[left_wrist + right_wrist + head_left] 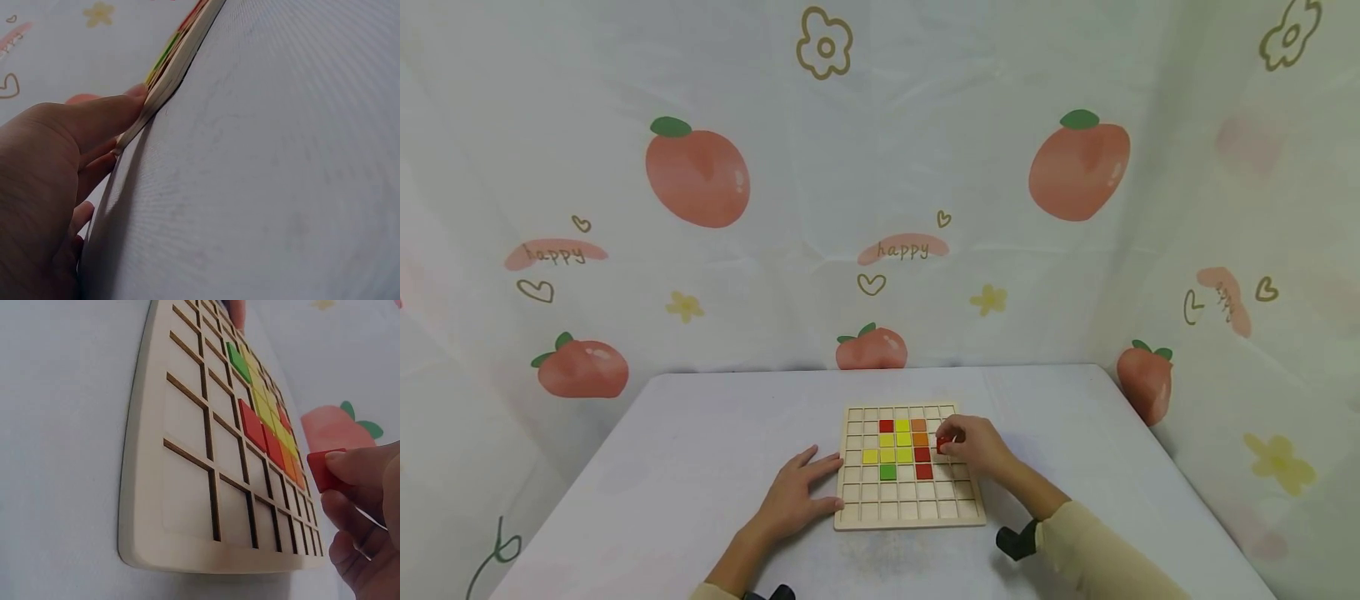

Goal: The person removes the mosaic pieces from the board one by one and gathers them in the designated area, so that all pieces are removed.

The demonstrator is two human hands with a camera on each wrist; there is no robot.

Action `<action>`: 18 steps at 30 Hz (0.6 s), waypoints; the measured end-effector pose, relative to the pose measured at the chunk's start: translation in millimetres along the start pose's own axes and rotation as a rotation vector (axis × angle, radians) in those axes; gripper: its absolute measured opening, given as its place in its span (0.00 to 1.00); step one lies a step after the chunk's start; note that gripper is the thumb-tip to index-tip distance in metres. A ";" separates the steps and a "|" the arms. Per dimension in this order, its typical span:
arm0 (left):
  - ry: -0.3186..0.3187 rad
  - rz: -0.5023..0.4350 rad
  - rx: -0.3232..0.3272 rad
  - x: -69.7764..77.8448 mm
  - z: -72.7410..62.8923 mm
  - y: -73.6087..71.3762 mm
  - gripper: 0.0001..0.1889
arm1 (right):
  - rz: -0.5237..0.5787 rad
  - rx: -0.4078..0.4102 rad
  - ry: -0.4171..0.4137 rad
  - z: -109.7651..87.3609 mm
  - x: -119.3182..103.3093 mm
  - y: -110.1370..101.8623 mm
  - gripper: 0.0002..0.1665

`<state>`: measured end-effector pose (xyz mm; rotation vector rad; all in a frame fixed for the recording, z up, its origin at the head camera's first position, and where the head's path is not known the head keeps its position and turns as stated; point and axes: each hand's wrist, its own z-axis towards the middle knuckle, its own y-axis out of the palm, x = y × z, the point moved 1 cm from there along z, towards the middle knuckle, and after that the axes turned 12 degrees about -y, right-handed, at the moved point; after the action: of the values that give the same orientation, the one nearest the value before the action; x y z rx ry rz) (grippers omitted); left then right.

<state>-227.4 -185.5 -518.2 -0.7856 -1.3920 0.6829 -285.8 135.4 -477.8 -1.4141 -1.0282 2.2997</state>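
A wooden grid board [865, 508] lies on the table, with square tiles set in some of its cells. My right hand [976, 443] pinches a red square tile [326, 470] between thumb and fingers, close over the right part of the board. My left hand [797, 493] rests on the table with fingers spread, its fingertips right at the board's left edge; in the left wrist view the thumb [115, 115] lies along that edge. On the board sit several yellow tiles [887, 456], a green tile [888, 472], orange tiles [920, 439] and red tiles [923, 472].
The white table [700, 450] reaches back to a patterned cloth backdrop [970, 167] with printed fruit and flowers. More of the same cloth hangs at both sides. A black wrist mount [1017, 542] sits by the right sleeve.
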 end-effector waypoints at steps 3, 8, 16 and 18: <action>-0.004 -0.002 -0.002 0.5 0.1 -0.6 0.35 | 0.009 0.021 0.022 0.5 2.6 -2.2 0.08; -0.015 -0.007 -0.004 1.5 0.1 -1.3 0.35 | 0.002 0.049 0.050 1.1 8.0 -5.3 0.08; -0.032 0.002 -0.009 0.6 0.2 0.9 0.36 | -0.020 0.084 0.082 -2.7 19.4 -9.3 0.08; -0.028 0.002 -0.006 0.0 0.1 1.2 0.36 | -0.027 0.093 0.087 -4.2 23.2 -10.6 0.09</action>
<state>-227.4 -184.9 -519.2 -0.7849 -1.4191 0.6942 -295.3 157.5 -487.4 -1.4406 -0.8972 2.2161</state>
